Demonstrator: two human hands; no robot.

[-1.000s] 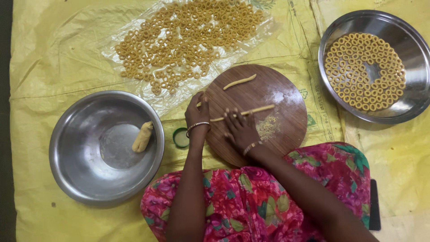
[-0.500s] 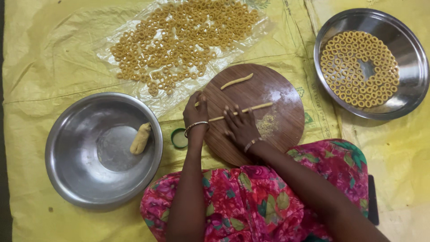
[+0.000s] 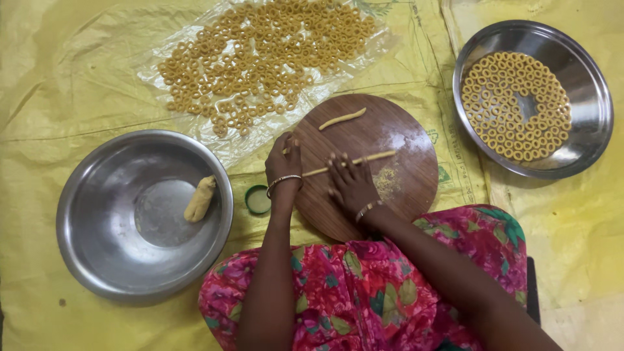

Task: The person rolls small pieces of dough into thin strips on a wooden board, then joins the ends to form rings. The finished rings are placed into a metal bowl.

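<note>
little has shifted since half a second ago: both hands are kept on the round wooden board, and the thin dough rope is still stretched across it, reaching toward the board's right side. the right hand is laid flat and open, fingers spread, palm pressed on the rope near its middle. the left hand is seen at the board's left edge, fingers curled loosely over the rope's near end; whether that end is pinched or only touched cannot be told. a shorter dough piece is left higher on the board, apart from both hands. a small green lid lies just beside the left wrist on the yellow sheet. a lump of dough rests in the steel bowl at left. small dough rings are spread on a clear plastic sheet above the board, and more rings are arranged in circles in a steel plate at upper right.
</note>
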